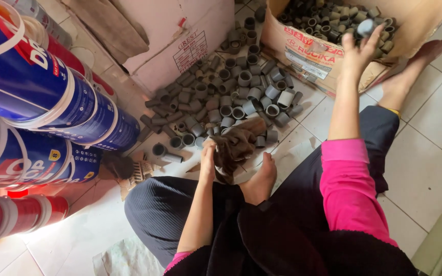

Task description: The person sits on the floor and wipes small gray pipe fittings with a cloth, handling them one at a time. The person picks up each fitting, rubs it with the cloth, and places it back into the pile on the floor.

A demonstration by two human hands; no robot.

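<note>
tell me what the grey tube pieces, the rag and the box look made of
Grey tube pieces: likely matte plastic pipe couplings, with uniform grey, smooth moulded walls. Rag in the left hand: soft brown cloth, crumpled in folds. Box: brown corrugated cardboard, creased flaps. The right hand holds one piece.

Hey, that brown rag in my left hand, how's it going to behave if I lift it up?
The brown rag droops in folds from the left hand, so it is probably floppy. Being thin cloth, it looks light. It lies against the grey pipe pieces on the floor, so lifting it might nudge some into rolling.

grey fittings (231, 87) crowd the floor; bare tiles (425, 153) lie open rightward.
</note>
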